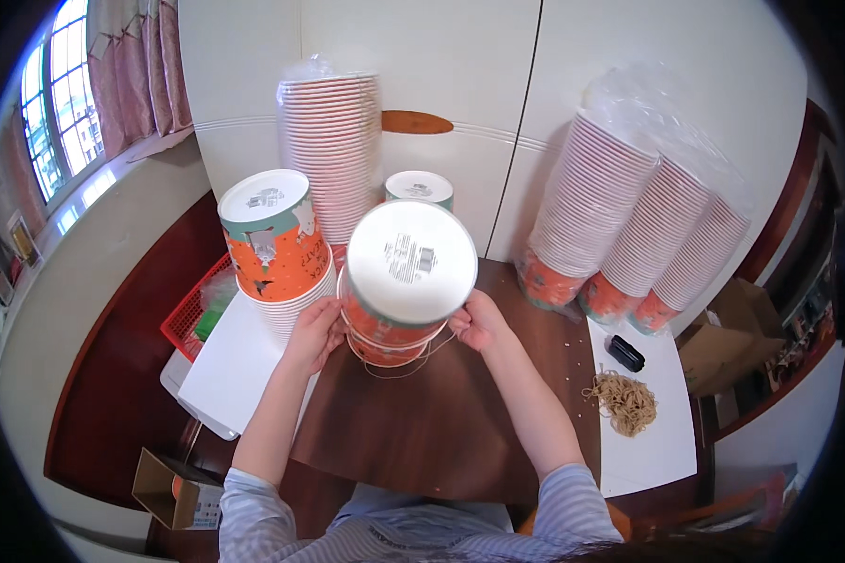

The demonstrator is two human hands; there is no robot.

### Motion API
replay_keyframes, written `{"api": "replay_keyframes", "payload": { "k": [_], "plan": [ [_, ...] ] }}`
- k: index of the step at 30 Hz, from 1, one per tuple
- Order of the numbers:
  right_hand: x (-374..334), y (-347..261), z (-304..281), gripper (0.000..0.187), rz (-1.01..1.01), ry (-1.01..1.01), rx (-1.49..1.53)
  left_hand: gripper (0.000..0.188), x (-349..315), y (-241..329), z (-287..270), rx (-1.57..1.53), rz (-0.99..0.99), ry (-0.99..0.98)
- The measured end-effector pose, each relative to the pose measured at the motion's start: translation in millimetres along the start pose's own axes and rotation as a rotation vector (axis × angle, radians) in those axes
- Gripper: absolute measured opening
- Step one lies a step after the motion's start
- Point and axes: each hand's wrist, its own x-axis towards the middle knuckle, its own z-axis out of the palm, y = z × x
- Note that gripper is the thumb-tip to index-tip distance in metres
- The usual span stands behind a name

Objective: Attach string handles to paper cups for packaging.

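In front of me, an upside-down paper bucket (pixel 409 265) with a white base and orange-and-green printed side tops a short stack on the brown table. A thin tan rubber band hangs in a loose loop across the near side of the stack, between my two hands. My left hand (pixel 315 330) pinches it beside the left rim, fingers closed. On the right side, my right hand (pixel 480 321) has its fingers closed on the band's other end. Where the band runs behind the buckets is hidden.
Left stands another bucket stack (pixel 274 246), with a tall wrapped stack (pixel 331 150) behind. Three plastic-wrapped stacks (pixel 596 192) lean at the right. Nearer lie a small black object (pixel 626 353) and a pile of rubber bands (pixel 626 403). A red basket (pixel 190 305) and cardboard box (pixel 171 488) are at left.
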Motion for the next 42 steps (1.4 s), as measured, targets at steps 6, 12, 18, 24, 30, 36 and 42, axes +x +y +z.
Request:
{"api": "replay_keyframes", "payload": {
  "k": [6, 12, 18, 24, 30, 36, 42],
  "plan": [
    [37.3, 10.7, -3.6, 0.012, -0.003, 0.213, -0.092, 0.014, 16.5, -26.7, -5.4, -0.021, -0.026, 0.186],
    [46.9, 25.1, -20.2, 0.014, -0.059, 0.215, -0.411, 0.013, 20.3, -45.7, -12.5, -0.041, -0.046, 0.236],
    [60.7, 40.5, -34.1, 0.02, -0.054, 0.219, -0.462, 0.013, 22.0, -73.0, -26.4, -0.054, -0.118, 0.289],
    [61.3, 54.4, -47.1, 0.03, -0.046, 0.254, -0.598, 0.015, 13.7, -97.3, -40.9, 0.013, -0.205, 0.288],
    [63.9, 67.7, -57.2, 0.027, -0.111, 0.267, -0.754, 0.016, 15.9, -103.6, -46.1, 0.162, -0.226, 0.257],
    [76.6, 82.5, -80.6, 0.028, -0.149, 0.245, -0.787, 0.017, 17.0, -109.2, -45.0, 0.273, -0.221, 0.313],
    [84.1, 92.1, -95.5, 0.028, -0.214, 0.235, -0.859, 0.02, 12.8, -105.6, -38.6, 0.462, -0.155, 0.34]
  ]
}}
